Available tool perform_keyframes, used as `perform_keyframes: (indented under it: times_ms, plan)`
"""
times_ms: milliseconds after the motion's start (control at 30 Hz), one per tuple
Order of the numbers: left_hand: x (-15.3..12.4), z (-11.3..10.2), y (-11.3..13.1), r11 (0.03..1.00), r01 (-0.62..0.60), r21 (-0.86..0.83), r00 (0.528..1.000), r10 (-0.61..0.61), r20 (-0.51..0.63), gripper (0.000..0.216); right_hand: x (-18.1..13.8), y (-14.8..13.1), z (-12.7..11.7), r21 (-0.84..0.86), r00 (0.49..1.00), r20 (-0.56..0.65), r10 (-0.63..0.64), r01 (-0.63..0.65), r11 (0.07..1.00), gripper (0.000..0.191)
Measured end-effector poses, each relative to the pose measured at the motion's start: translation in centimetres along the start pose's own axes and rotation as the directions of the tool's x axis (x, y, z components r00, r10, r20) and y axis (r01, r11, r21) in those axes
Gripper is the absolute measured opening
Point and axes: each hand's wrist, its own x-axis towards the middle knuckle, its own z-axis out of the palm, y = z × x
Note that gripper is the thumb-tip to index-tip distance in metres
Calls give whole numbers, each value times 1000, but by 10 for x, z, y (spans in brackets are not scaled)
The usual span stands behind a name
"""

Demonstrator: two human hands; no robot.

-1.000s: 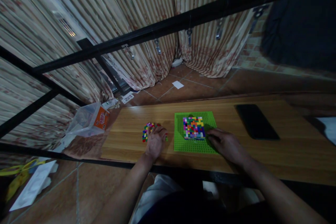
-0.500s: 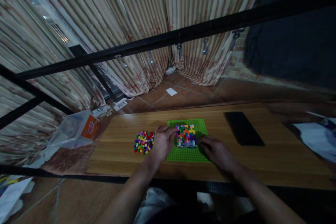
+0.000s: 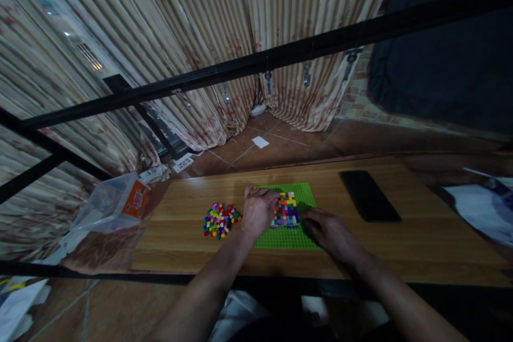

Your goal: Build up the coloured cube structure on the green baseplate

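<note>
A many-coloured patch of small toy bricks [image 3: 288, 208] is set on a green studded baseplate [image 3: 288, 239]. My left hand [image 3: 258, 209] reaches over the left part of this patch and covers it. Its fingertips are pinched together above the bricks; whatever they hold is too small to make out. At the patch's right edge, my right hand [image 3: 326, 228] rests over the baseplate with fingers curled together, and anything in them is hidden. Left of the baseplate lies a pile of loose coloured bricks [image 3: 219, 220].
The wooden table [image 3: 176, 246] also bears a dark flat tablet-like slab [image 3: 369, 196] on the right. A clear plastic box [image 3: 106, 200] with an orange label stands past the left end. A black metal bar [image 3: 224, 68] crosses in front of the curtains [image 3: 208, 16].
My left hand has moved right, from beside the brick patch to over its left part, uncovering more of the loose pile. My right hand stays about where it was.
</note>
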Motion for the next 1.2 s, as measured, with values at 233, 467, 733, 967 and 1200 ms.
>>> perform_keyframes:
  times_ms: [233,467,733,967,1200]
  plan:
    - [-3,7,1,1000,-8,31,1000,9,-24,20,0,1,0,6,1000,11,10,-10,1000,24]
    - [-2,8,4,996,-50,75,998,52,-30,20,0,2,1,14,1000,2,-1,1,1000,24]
    - [-3,11,4,996,-47,71,998,50,-45,19,0,2,1,23,1000,7,2,-2,1000,24]
    - [-3,11,5,994,-40,98,999,43,-22,20,1,5,2,22,1000,8,-11,11,1000,24]
    - [-1,7,8,986,-33,163,999,32,7,22,0,2,2,20,1000,-15,-3,3,1000,24]
